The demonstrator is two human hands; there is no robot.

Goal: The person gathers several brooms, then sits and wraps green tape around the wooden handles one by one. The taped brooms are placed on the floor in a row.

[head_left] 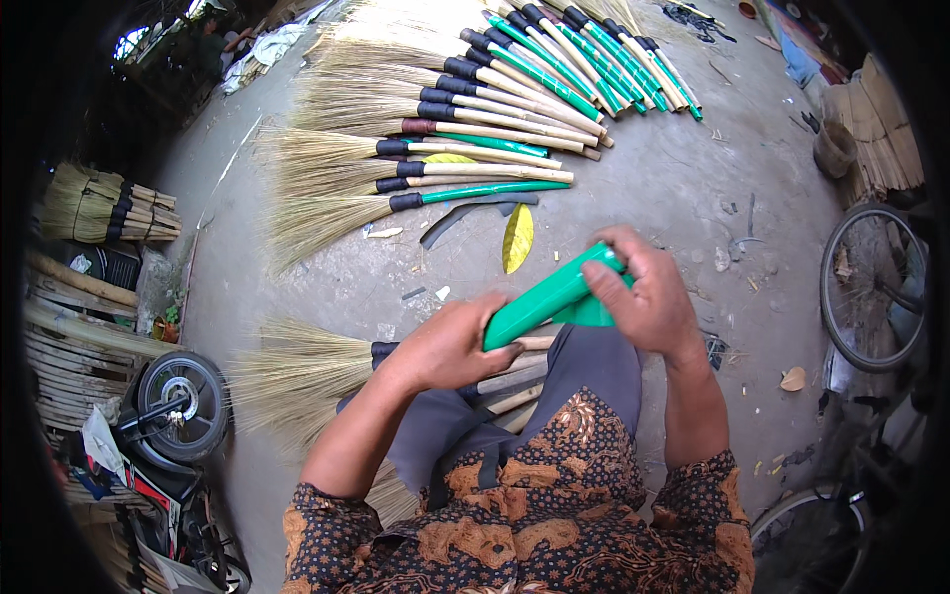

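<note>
Grey floor (712, 178) spans the middle, daylight (130, 43) shows at upper left, a motorbike (174, 485) at lower left, a wheel (875, 287) at right.

Looks like a glossy green roll (544, 300); runs slantwise from left hand (450, 339) to right hand (655, 299), with a looser green fold (591, 314) showing beneath its right end.

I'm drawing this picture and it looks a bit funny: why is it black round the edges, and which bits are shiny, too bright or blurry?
In the head view, the fisheye lens leaves a dark rim; up top, some broom bristles are washed out nearly white; the green roll shines with pale glare; the right hand looks slightly blurred.
</note>
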